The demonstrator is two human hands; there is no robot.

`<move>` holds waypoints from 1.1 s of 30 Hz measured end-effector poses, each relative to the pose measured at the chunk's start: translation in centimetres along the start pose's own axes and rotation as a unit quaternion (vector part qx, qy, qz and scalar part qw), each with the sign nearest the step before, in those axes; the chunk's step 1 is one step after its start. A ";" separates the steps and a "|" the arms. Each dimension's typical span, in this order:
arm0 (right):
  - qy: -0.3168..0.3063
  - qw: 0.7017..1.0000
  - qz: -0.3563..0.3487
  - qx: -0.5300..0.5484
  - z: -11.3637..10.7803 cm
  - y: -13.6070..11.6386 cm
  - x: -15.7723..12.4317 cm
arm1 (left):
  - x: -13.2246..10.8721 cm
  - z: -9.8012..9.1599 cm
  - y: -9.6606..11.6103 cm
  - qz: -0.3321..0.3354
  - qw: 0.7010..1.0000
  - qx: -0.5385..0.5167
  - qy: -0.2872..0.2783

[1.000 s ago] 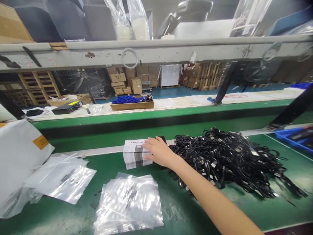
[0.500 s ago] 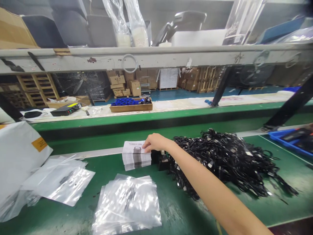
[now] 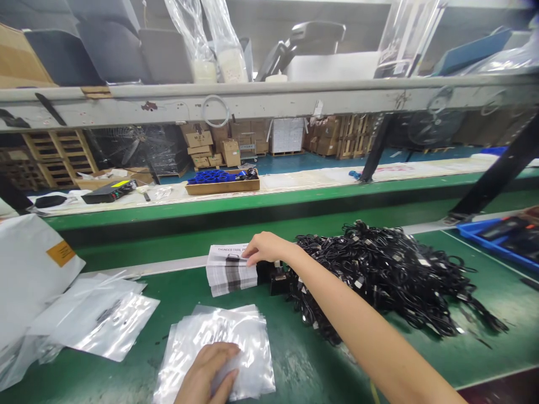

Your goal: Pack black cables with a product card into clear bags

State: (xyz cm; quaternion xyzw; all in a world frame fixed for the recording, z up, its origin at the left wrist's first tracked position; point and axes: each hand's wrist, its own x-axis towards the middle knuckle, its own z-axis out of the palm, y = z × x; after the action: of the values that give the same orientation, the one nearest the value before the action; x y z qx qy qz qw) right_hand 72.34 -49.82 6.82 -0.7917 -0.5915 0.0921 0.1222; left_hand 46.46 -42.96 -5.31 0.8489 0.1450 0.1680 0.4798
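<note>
My right hand reaches across to a stack of printed instruction leaflets. Its bent fingers and thumb close on the top leaflet's upper right part; the fingertips are partly hidden. Low in the view, my left hand rests over a pile of clear plastic bags, fingers curved and thumb apart, with nothing seen between them. Right of the leaflets, beneath my right wrist, stands a small black holder. A large heap of black cables spreads beyond my right forearm.
More clear bags lie at left beside a big white sack. A blue tray of black items sits at far right. On the ledge behind are a cardboard tray of blue parts and a black box. A shelf beam crosses above.
My left hand has come into view from below, over the clear bags. My right hand stays at the leaflet stack. The whole view has shifted slightly.
</note>
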 end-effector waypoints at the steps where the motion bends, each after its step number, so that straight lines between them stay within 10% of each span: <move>1: 0.011 1.000 -0.005 -0.006 0.1 -0.4 -0.3 | 0.0 0.0 0.2 -0.047 0.996 -0.069 0.008; 6: 0.035 0.995 -0.095 -0.027 3.6 -4.8 -5.1 | 1.0 -1.6 3.0 -0.261 0.869 -0.418 0.037; 9: 0.114 0.985 -0.106 0.076 7.0 -6.6 -9.0 | 1.2 -2.3 4.3 -0.354 0.822 -0.439 0.071; 13: 0.144 0.889 0.173 0.399 10.6 -6.2 -12.7 | 1.0 -1.0 4.6 -0.379 0.854 -0.355 -0.002; 17: 0.098 0.779 0.258 0.563 12.4 -4.1 -15.4 | 1.7 0.8 3.9 -0.234 0.952 -0.196 -0.031; 24: 0.124 0.748 0.309 0.574 13.4 -2.5 -20.1 | 3.1 1.9 2.2 -0.081 0.975 0.197 -0.068; 33: 0.157 0.713 0.324 0.601 13.7 -3.0 -19.7 | 2.8 2.1 2.5 -0.100 0.969 0.215 -0.073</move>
State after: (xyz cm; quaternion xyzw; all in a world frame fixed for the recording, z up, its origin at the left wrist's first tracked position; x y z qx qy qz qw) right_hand 60.02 -66.75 -5.34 -0.6973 -0.0911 0.3362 0.6264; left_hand 50.07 -44.68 -3.81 0.9233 0.2266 0.0211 0.3095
